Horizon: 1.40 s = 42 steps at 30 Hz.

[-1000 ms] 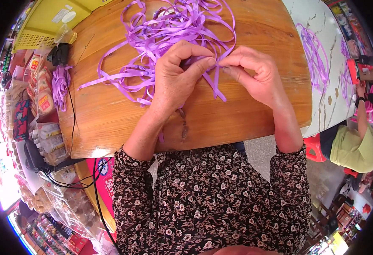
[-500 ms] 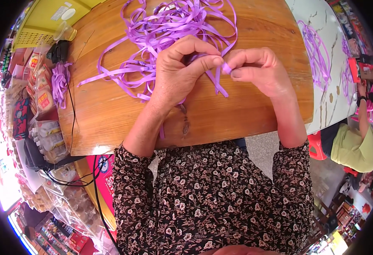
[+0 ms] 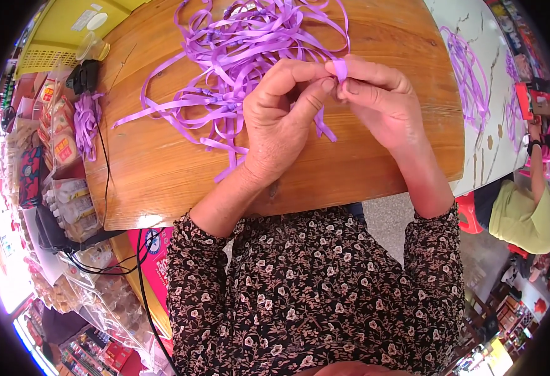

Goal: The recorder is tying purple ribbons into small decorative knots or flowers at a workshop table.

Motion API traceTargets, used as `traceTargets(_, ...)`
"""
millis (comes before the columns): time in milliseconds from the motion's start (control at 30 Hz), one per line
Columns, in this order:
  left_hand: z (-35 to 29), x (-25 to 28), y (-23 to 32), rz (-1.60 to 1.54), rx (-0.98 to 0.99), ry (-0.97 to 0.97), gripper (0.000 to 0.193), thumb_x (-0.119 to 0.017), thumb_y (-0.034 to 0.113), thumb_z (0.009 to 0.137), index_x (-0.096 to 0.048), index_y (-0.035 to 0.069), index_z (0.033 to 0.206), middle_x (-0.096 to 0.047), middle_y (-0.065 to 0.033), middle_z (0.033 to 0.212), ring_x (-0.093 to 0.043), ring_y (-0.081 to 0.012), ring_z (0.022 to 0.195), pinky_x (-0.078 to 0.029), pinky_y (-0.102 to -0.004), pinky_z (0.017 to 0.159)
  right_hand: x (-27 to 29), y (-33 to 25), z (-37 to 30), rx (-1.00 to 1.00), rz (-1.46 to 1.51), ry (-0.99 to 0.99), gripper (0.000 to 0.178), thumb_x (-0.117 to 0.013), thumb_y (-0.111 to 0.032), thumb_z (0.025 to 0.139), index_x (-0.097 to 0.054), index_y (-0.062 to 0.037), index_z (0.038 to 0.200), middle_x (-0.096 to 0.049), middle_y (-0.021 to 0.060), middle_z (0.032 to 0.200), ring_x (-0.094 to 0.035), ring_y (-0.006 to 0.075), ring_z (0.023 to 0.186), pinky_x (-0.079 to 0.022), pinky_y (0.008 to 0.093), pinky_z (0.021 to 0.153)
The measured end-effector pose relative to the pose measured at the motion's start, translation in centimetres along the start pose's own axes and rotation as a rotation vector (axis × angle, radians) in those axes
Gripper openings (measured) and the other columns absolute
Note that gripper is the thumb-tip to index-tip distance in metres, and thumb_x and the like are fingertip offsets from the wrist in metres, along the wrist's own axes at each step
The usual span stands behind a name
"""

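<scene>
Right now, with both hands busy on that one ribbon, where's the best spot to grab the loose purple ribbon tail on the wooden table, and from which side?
Probably the free tail lying flat on the bare wooden table, left of the ribbon pile. Come from above on the left: that end lies alone, untangled, well clear of the left hand and right hand, which pinch a folded ribbon piece.

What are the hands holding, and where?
Both the left hand and right hand pinch one purple ribbon at a small folded loop between their fingertips.

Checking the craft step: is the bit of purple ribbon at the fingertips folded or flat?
Folded: the ribbon end bends into a small loop, pinched between the left hand and right hand.
</scene>
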<state>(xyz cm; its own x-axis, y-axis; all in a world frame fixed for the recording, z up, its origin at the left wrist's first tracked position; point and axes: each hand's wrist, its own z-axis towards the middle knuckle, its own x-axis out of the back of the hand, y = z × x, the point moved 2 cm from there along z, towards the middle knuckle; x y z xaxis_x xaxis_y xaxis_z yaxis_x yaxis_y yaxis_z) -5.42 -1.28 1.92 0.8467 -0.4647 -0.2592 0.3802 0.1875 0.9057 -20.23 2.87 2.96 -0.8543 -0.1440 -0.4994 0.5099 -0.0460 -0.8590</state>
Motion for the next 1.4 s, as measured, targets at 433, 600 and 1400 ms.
traceTargets(433, -0.3, -0.3, -0.9, -0.007, 0.192, 0.093, 0.009, -0.067, 0.001, 0.081, -0.065, 0.000, 0.089, -0.056, 0.0016, 0.081, -0.047, -0.0023, 0.067, -0.039, -0.0165, 0.057, -1.4, -0.3, -0.2, 0.604, -1.226, 0.114, 0.029, -0.066, 0.009, 0.074, -0.067, -0.0024, 0.101, -0.061, 0.0043, 0.079, -0.057, 0.0110, 0.070, -0.045, 0.0216, 0.060)
traceTargets(600, -0.4, 0.1, -1.2, 0.089, 0.057, 0.095, 0.005, -0.066, 0.001, 0.081, -0.064, -0.001, 0.085, -0.056, 0.0024, 0.076, -0.047, -0.0017, 0.065, -0.038, -0.0164, 0.054, -1.5, 0.1, 0.1, 0.580, -1.227, 0.134, 0.026, -0.067, 0.007, 0.074, -0.063, -0.0018, 0.099, -0.059, 0.0021, 0.076, -0.054, 0.0091, 0.065, -0.045, 0.0219, 0.058)
traceTargets(1400, 0.7, 2.2, -0.7, -0.072, 0.652, -0.132, 0.015, -0.067, 0.006, 0.080, -0.064, -0.003, 0.091, -0.063, -0.0032, 0.080, -0.055, -0.0070, 0.067, -0.044, -0.0190, 0.059, -2.1, -3.4, 0.3, 0.446, -1.359, -0.093, 0.026, -0.074, -0.006, 0.068, -0.067, -0.0040, 0.093, -0.063, 0.0083, 0.081, -0.059, 0.0230, 0.074, -0.047, 0.0300, 0.064)
